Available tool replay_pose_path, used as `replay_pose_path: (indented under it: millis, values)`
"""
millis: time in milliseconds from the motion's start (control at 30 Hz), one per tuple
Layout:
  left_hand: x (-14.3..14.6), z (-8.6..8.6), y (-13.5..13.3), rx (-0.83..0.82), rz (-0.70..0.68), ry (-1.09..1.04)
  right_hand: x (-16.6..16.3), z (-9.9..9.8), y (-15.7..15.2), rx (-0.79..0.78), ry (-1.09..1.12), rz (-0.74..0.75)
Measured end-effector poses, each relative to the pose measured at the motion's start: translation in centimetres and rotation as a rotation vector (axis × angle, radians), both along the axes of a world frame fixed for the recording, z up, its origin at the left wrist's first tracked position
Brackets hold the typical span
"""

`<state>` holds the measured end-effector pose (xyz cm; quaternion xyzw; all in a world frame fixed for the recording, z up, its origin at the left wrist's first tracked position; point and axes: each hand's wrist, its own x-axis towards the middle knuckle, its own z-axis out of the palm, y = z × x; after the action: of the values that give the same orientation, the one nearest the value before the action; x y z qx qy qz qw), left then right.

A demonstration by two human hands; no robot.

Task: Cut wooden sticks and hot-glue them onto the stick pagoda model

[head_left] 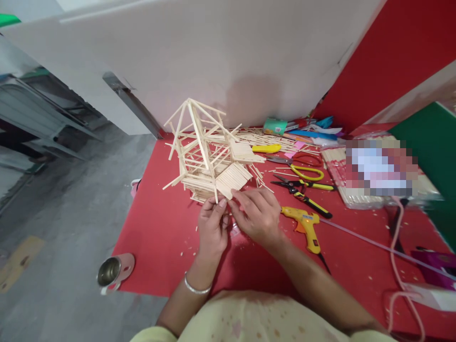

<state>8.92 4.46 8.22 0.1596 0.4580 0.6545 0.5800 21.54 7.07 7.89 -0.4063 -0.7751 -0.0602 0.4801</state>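
Observation:
In front of me on the red table stands a small house-like frame [204, 137] of thin wooden sticks, with a pointed open top. A slatted panel of sticks [233, 179] slants at its near right side; whether it is fixed to the frame I cannot tell. My left hand [213, 225] is closed at the panel's lower corner, beside the end of a roof stick. My right hand [259, 213] pinches the panel's lower edge, thumb and forefinger close to the left fingertips. Parts of both grips are hidden by the fingers. A yellow glue gun [304, 224] lies right of my right hand.
Black-and-yellow pliers [302, 190], scissors [306, 171] and a yellow cutter [266, 148] lie to the right. Loose sticks [263, 138] spread behind them. Bagged sticks [338, 175] rest farther right. A metal mug [116, 271] stands at the table's left edge.

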Motion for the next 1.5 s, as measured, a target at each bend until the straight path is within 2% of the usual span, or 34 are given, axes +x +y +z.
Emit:
replay_pose_path:
  millis: [1500]
  values:
    - [0.31,0.08,0.51,0.02,0.037,-0.013,-0.36,-0.49,0.04,-0.041,0.073,0.049]
